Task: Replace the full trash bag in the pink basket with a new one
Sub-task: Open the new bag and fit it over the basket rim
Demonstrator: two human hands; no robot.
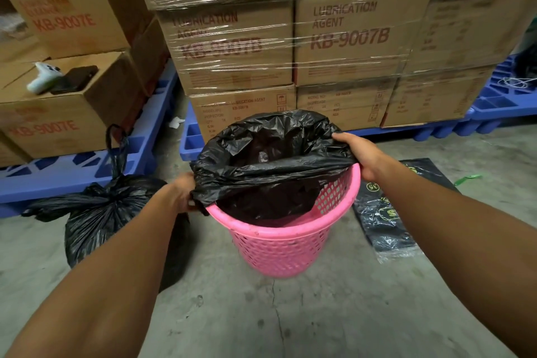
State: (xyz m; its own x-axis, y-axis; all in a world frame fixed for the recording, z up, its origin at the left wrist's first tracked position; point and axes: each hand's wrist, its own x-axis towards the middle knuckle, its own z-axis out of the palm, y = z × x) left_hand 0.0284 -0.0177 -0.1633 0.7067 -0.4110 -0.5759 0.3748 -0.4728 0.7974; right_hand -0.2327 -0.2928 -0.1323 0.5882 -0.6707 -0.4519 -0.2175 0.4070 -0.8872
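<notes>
Grey concrete floor (334, 325), cracked and stained, carries every item in the head view. Pink basket (286, 247), of perforated plastic, stands upright at centre on the floor. New bag (270, 160), black, is spread open over the basket mouth; its far edge rises above the rim, its near edge hangs inside, and the near rim is bare. Left hand (183, 192) is closed on the bag's left edge at the rim. Right hand (359, 154) is closed on the bag's right edge, just above the rim. Full bag (98, 218), black and knotted at the top, sits on the floor left of the basket, near but apart from it. Flat pack (386, 221) of black plastic with yellow print lies on the floor to the right. Blue pallets (72, 174) behind carry cartons (348, 35) printed "LUBRICATION AGENT KB-9007B", wrapped in clear film. Left stack: a white object (43, 78) and a dark object (78, 77) lie on a carton top.
</notes>
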